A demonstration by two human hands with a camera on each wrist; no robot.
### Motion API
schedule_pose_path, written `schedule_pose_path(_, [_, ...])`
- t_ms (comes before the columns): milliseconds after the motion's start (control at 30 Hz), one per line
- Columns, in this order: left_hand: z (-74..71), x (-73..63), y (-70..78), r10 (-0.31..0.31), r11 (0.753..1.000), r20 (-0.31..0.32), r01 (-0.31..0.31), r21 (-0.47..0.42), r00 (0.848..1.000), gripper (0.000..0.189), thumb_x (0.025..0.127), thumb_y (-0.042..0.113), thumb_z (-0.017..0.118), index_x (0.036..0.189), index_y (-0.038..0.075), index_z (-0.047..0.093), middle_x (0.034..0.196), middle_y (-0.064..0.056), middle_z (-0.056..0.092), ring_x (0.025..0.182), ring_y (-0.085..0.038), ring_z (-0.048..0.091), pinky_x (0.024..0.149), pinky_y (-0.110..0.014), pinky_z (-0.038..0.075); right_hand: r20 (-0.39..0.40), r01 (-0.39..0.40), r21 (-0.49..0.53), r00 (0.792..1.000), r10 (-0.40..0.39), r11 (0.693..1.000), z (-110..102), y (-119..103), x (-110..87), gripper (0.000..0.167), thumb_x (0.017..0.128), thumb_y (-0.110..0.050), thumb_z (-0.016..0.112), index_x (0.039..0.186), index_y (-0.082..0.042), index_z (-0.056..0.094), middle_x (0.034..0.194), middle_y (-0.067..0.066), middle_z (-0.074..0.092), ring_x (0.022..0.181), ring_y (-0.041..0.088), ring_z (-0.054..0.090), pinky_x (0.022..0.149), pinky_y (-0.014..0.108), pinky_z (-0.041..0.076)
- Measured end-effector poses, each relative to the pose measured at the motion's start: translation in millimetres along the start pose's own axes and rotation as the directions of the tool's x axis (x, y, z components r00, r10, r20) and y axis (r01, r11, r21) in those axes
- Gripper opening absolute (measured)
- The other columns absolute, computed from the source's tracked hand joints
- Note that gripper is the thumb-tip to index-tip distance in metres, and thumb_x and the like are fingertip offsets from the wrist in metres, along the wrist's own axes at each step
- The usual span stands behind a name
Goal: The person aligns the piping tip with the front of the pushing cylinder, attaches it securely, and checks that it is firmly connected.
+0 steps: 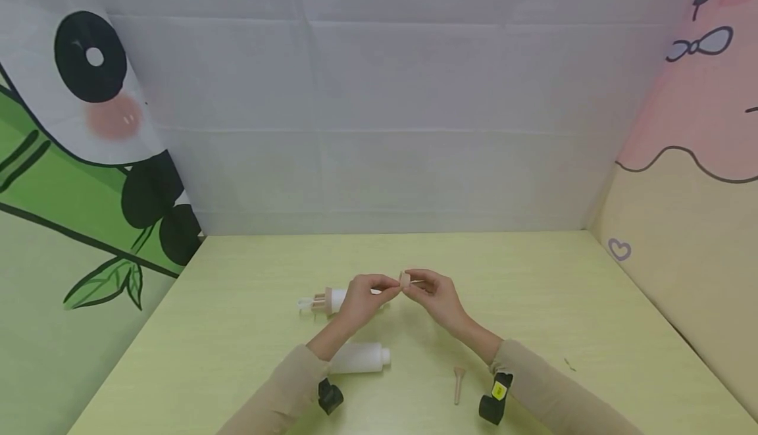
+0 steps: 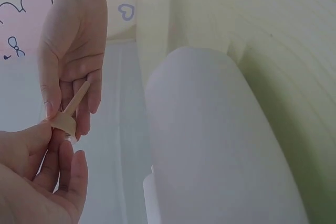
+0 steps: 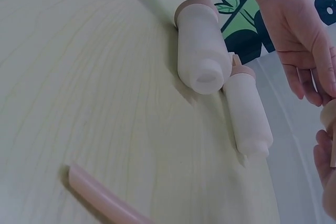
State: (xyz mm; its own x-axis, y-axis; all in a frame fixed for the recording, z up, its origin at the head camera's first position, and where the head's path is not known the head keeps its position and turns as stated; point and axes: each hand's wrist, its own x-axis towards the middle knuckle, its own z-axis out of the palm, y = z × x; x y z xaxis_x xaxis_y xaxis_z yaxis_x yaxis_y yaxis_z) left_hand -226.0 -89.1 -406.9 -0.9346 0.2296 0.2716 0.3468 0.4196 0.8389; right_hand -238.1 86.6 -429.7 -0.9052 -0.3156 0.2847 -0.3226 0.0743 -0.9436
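Observation:
My left hand (image 1: 366, 300) and right hand (image 1: 437, 297) meet over the middle of the table. Between their fingertips they pinch a small beige cap-like piece (image 1: 404, 280). Seen from the left wrist, that piece (image 2: 64, 123) has a thin stem pointing up toward my right palm, and something translucent shows beneath it at my left fingertips. Below my left forearm a white bottle (image 1: 358, 358) lies on its side. Another white bottle (image 1: 337, 300) lies farther back, partly hidden by my left hand. Both show a beige collar in the right wrist view.
A loose beige stick with a wider end (image 1: 458, 383) lies on the pale wooden table (image 1: 533, 303), left of my right wrist camera (image 1: 495, 399). Thin translucent and beige parts (image 1: 312, 303) extend from the back bottle's left end. Printed cloth walls enclose the table's back and sides.

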Motion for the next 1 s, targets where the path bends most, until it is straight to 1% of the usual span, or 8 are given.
schedule_pose_path(133, [-1.4,-0.2,0.8,0.003,1.000,0.003,-0.003,-0.001,1.000,0.013,0.084,0.014,0.065,0.088,0.004,0.071,0.087,-0.007,0.069,0.081,-0.019,0.063,0.067,-0.025,0.051,0.004,0.018,0.001,1.000,-0.018,1.000,0.7,-13.2,-3.7,0.034,0.086,-0.003,0.060,0.118,0.009,0.054,0.112,0.023,0.057,0.091,0.016,0.062,0.079,0.027,0.051])
schedule_pose_path(233, [-3.6,-0.4,-0.1,0.005,1.000,0.006,-0.005,0.007,1.000,0.013,0.084,0.016,0.065,0.088,0.006,0.072,0.087,-0.006,0.070,0.082,-0.018,0.063,0.067,-0.024,0.051,0.004,0.027,-0.007,1.000,-0.027,1.000,1.4,-22.9,-6.7,0.034,0.086,-0.001,0.059,0.118,0.011,0.052,0.112,0.025,0.057,0.090,0.013,0.062,0.078,0.025,0.051])
schedule_pose_path(367, [-8.8,-1.1,-1.6,0.011,1.000,0.007,-0.011,0.024,1.000,0.011,0.084,0.015,0.065,0.089,0.007,0.071,0.086,-0.004,0.069,0.082,-0.018,0.063,0.067,-0.025,0.051,0.003,0.013,0.002,1.000,-0.013,1.000,1.4,-25.6,-7.7,0.034,0.086,0.000,0.059,0.118,0.012,0.052,0.109,0.027,0.057,0.088,0.009,0.062,0.078,0.023,0.051])
schedule_pose_path(467, [-14.8,-1.0,-2.8,0.024,0.999,0.003,-0.024,0.040,1.000,0.010,0.084,0.013,0.065,0.090,0.008,0.071,0.087,-0.004,0.069,0.082,-0.018,0.063,0.068,-0.026,0.052,0.002,0.004,0.000,1.000,-0.004,1.000,0.7,-26.3,-7.9,0.034,0.086,-0.001,0.059,0.117,0.011,0.053,0.107,0.028,0.058,0.087,0.010,0.062,0.077,0.022,0.050])
schedule_pose_path(600, [-26.6,-0.7,-6.1,0.023,0.999,0.005,-0.023,0.040,1.000,0.010,0.082,0.013,0.067,0.090,0.009,0.072,0.088,-0.004,0.069,0.081,-0.017,0.063,0.067,-0.026,0.052,0.004,0.001,-0.013,1.000,-0.001,1.000,-1.0,-26.8,-7.8,0.034,0.086,-0.002,0.060,0.117,0.010,0.053,0.107,0.026,0.058,0.088,0.015,0.062,0.075,0.021,0.050])
schedule_pose_path(833, [-54.7,-4.2,-13.6,-0.050,0.997,0.019,0.049,0.067,0.999,0.017,0.080,0.018,0.070,0.094,0.008,0.070,0.093,-0.004,0.068,0.082,-0.016,0.061,0.067,-0.025,0.051,-0.009,-0.003,-0.015,1.000,0.002,1.000,-4.3,-24.4,-8.3,0.034,0.085,0.000,0.060,0.116,0.011,0.053,0.107,0.027,0.058,0.088,0.017,0.062,0.075,0.021,0.050])
schedule_pose_path(933, [-67.3,-5.9,-17.7,-0.062,0.995,0.024,0.060,0.080,0.998,0.020,0.080,0.019,0.070,0.096,0.008,0.069,0.095,-0.006,0.067,0.084,-0.018,0.061,0.068,-0.026,0.051,-0.011,-0.003,-0.021,1.000,0.003,1.000,-5.5,-23.6,-8.8,0.034,0.085,0.001,0.060,0.116,0.011,0.053,0.107,0.029,0.057,0.090,0.021,0.062,0.074,0.020,0.050])
schedule_pose_path(1000, [-75.3,-6.6,-21.7,-0.063,0.993,0.034,0.059,0.104,0.997,0.022,0.080,0.021,0.070,0.098,0.008,0.069,0.097,-0.007,0.066,0.086,-0.019,0.060,0.069,-0.027,0.051,-0.009,-0.004,-0.018,1.000,0.003,1.000,-6.2,-23.3,-9.1,0.034,0.085,0.001,0.060,0.116,0.011,0.053,0.107,0.029,0.057,0.090,0.024,0.062,0.074,0.020,0.050])
